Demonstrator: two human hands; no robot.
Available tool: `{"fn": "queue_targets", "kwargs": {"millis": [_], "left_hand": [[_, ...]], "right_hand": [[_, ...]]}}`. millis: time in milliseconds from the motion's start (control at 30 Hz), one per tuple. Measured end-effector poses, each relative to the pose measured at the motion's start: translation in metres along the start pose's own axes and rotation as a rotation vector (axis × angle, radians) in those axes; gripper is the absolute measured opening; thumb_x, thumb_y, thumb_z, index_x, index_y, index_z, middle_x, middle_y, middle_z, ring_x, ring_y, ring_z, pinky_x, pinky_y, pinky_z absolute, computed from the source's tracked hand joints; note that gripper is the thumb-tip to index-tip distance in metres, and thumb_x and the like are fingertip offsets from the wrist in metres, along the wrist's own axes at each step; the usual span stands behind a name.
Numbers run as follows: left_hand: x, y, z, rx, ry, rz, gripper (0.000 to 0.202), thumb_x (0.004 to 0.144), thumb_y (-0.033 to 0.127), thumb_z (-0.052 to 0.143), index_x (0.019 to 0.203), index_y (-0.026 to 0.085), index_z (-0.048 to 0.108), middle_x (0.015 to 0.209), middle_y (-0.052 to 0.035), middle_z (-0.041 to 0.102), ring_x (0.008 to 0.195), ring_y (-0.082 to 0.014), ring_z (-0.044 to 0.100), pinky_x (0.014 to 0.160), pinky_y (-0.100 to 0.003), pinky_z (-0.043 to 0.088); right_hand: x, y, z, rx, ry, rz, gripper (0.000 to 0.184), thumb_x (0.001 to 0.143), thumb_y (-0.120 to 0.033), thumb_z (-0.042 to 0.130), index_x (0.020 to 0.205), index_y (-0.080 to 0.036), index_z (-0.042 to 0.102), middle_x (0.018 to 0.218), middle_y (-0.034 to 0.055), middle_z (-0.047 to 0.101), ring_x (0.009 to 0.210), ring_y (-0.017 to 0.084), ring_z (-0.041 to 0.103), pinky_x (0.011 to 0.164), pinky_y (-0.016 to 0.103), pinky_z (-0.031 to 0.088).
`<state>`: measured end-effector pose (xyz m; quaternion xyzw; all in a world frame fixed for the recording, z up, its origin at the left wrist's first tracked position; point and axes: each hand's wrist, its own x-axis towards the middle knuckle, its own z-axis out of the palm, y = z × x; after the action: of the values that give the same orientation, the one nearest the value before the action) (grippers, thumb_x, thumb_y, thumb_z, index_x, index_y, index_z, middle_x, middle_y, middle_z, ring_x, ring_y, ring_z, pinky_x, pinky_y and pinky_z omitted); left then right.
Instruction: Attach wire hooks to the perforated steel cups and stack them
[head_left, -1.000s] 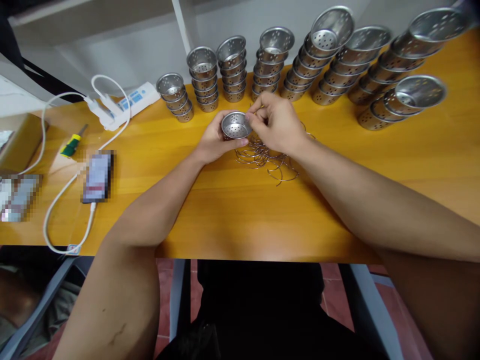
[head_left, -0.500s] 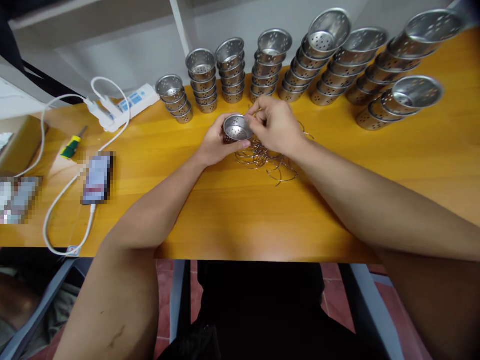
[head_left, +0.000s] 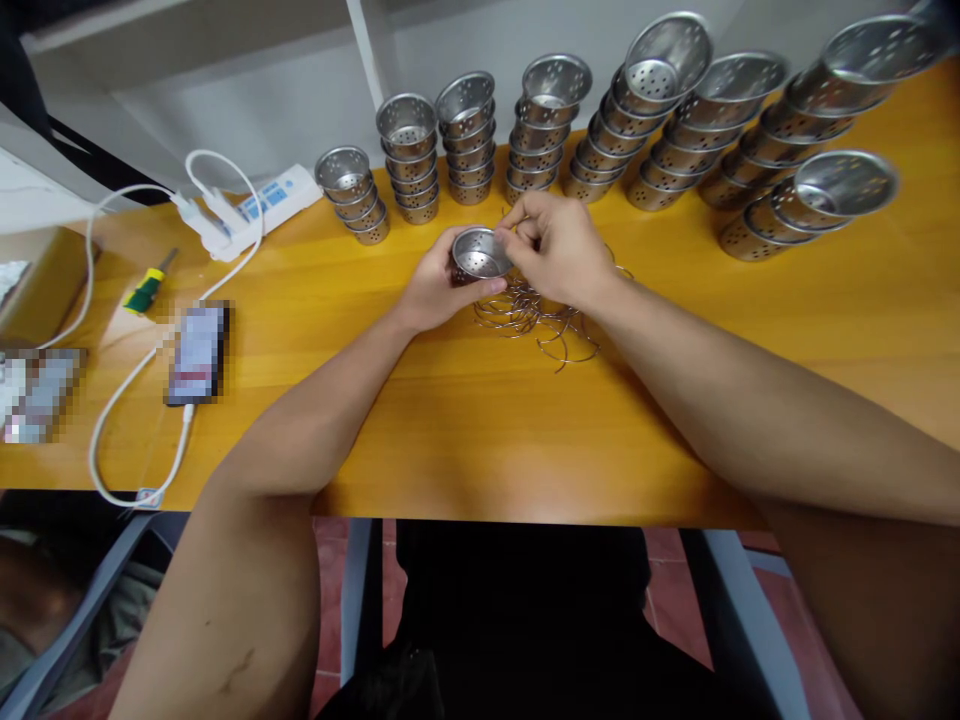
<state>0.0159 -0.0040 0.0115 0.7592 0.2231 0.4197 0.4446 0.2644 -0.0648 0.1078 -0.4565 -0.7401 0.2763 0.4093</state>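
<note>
My left hand (head_left: 442, 285) is wrapped round a small perforated metal cup (head_left: 480, 252), its open mouth tilted up toward me. At the cup's right rim, my right hand (head_left: 555, 245) is closed in a pinch. A bit of thin wire shows by its fingertips; most of it is hidden by the hand. Below and partly behind the right hand, a tangle of curved metal wires (head_left: 517, 310) lies on the table.
Several stacks of perforated metal cups (head_left: 469, 140) line the back of the wooden table (head_left: 450, 430). To the left are a white power strip (head_left: 277, 205) with cables, a phone (head_left: 199, 352) and a green-yellow screwdriver (head_left: 146, 290). Another person's leg (head_left: 37, 590) shows at lower left.
The whole view has shifted slightly. Both hands keep their hold at the cup, with almost no visible movement relative to it.
</note>
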Motion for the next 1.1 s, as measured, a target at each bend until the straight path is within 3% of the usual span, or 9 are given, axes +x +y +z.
{"fn": "queue_targets", "kwargs": {"millis": [300, 467, 567, 800, 933, 1100], "left_hand": [[-0.006, -0.016, -0.004, 0.073, -0.009, 0.038, 0.119, 0.096, 0.092, 0.104, 0.183, 0.026, 0.057, 0.169, -0.0171, 0.075, 0.162, -0.0392, 0.079, 0.148, -0.068, 0.061], [-0.008, -0.007, -0.002, 0.193, -0.037, 0.125, 0.120, 0.102, 0.095, 0.096, 0.189, 0.029, 0.047, 0.174, -0.0161, 0.072, 0.167, -0.0393, 0.077, 0.148, -0.065, 0.060], [-0.009, 0.000, 0.000, 0.245, -0.041, 0.148, 0.128, 0.098, 0.096, 0.099, 0.191, 0.030, 0.042, 0.174, -0.0167, 0.069, 0.165, -0.0404, 0.077, 0.145, -0.066, 0.061], [-0.009, 0.010, 0.005, 0.171, 0.025, 0.075, 0.118, 0.091, 0.095, 0.106, 0.175, 0.025, 0.061, 0.162, -0.0145, 0.078, 0.157, -0.0387, 0.080, 0.143, -0.066, 0.065], [-0.008, 0.017, 0.003, 0.030, 0.056, -0.044, 0.105, 0.093, 0.098, 0.101, 0.163, 0.027, 0.069, 0.151, -0.0110, 0.083, 0.144, -0.0332, 0.085, 0.137, -0.062, 0.070], [-0.008, 0.018, -0.001, -0.055, 0.038, -0.081, 0.102, 0.092, 0.094, 0.105, 0.162, 0.027, 0.073, 0.149, -0.0100, 0.084, 0.146, -0.0336, 0.084, 0.138, -0.061, 0.069]], "right_hand": [[-0.001, 0.010, 0.005, 0.093, 0.023, 0.003, 0.063, 0.112, -0.097, 0.086, 0.106, -0.036, 0.070, 0.068, -0.0020, 0.052, 0.073, 0.025, 0.046, 0.088, 0.054, 0.054], [-0.003, 0.008, 0.007, 0.119, 0.044, -0.002, 0.062, 0.111, -0.097, 0.088, 0.110, -0.037, 0.071, 0.067, -0.0023, 0.053, 0.074, 0.026, 0.046, 0.089, 0.054, 0.056], [-0.006, 0.000, 0.010, 0.102, 0.055, -0.016, 0.060, 0.112, -0.095, 0.086, 0.117, -0.037, 0.072, 0.065, -0.0034, 0.051, 0.070, 0.026, 0.047, 0.083, 0.053, 0.057], [-0.007, -0.017, 0.014, 0.199, 0.040, -0.023, 0.044, 0.115, -0.075, 0.092, 0.111, -0.034, 0.078, 0.068, -0.0019, 0.053, 0.066, 0.023, 0.050, 0.068, 0.045, 0.056], [-0.001, -0.027, -0.005, 0.350, -0.124, -0.068, 0.053, 0.104, -0.077, 0.107, 0.107, -0.030, 0.083, 0.081, 0.0016, 0.070, 0.069, 0.021, 0.061, 0.056, 0.037, 0.050], [0.001, -0.029, -0.025, 0.496, -0.366, -0.023, 0.065, 0.090, -0.080, 0.120, 0.112, -0.030, 0.084, 0.084, -0.0020, 0.077, 0.057, 0.013, 0.055, 0.046, 0.031, 0.043]]}}
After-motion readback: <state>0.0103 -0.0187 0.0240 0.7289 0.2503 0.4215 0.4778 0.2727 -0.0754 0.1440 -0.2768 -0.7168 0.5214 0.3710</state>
